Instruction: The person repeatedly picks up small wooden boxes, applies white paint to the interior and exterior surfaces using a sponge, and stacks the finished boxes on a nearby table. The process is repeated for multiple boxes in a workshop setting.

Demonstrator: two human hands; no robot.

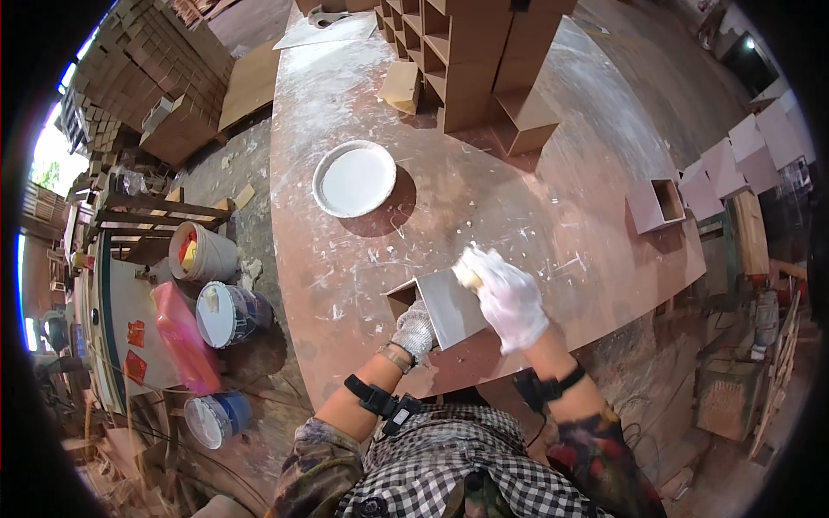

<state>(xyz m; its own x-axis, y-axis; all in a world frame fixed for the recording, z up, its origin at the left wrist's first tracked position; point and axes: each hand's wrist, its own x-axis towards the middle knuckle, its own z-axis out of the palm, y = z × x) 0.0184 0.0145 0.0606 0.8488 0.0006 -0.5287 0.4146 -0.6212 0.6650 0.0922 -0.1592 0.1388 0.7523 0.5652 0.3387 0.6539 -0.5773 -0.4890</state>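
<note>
A small open-ended box [453, 306] with a pale grey coating on its upper face rests near the front edge of the table. My left hand [417, 331], in a grey knit glove, reaches into its open end and holds it, with the fingertips hidden inside. My right hand [509, 298], in a white-smeared glove, is closed around a yellowish sponge [467, 274] at the right side of the box's coated face. Farther off stands a round tub [354, 179] of white paste or paint.
Stacked brown compartment boxes [471, 60] stand at the table's far side, with a yellow block [400, 86] beside them. A coated box [656, 205] sits near the right edge. Buckets [231, 314] and a pink container [184, 337] stand left of the table [587, 259].
</note>
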